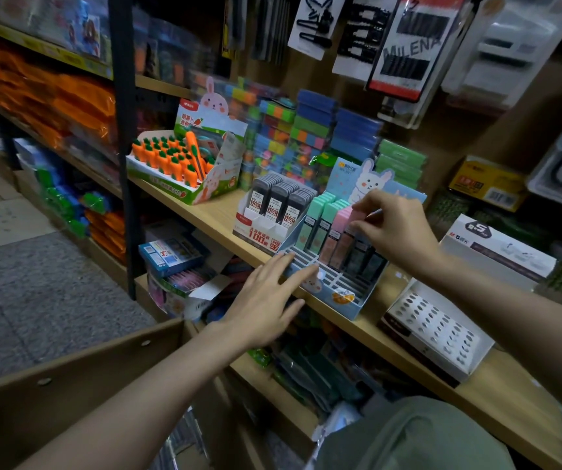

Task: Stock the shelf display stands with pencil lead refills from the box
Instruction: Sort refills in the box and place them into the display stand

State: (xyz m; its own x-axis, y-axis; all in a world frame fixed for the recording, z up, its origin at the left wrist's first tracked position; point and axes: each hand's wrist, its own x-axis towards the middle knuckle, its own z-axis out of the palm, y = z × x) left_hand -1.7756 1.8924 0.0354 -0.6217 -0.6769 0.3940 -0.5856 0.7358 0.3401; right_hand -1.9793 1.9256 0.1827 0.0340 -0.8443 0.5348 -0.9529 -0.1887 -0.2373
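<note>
A light blue rabbit display stand (340,293) sits on the wooden shelf (211,215), its back rows filled with mint, pink and dark lead refill cases and its front slots bare. My right hand (396,228) pinches a pink refill case (357,215) over the stand's back rows. My left hand (269,300) lies flat, fingers straight, against the stand's front left corner. To the left stands a second display (266,228) of dark grey refill cases. The cardboard box (79,395) is at the bottom left, its inside mostly hidden by my left arm.
A carrot-pen display (177,167) stands further left on the shelf. A white tray with holes (435,330) and a white box (496,249) sit to the right. Stacked colourful packs fill the back, and hair-clip cards hang above. A black shelf post (125,147) rises at left.
</note>
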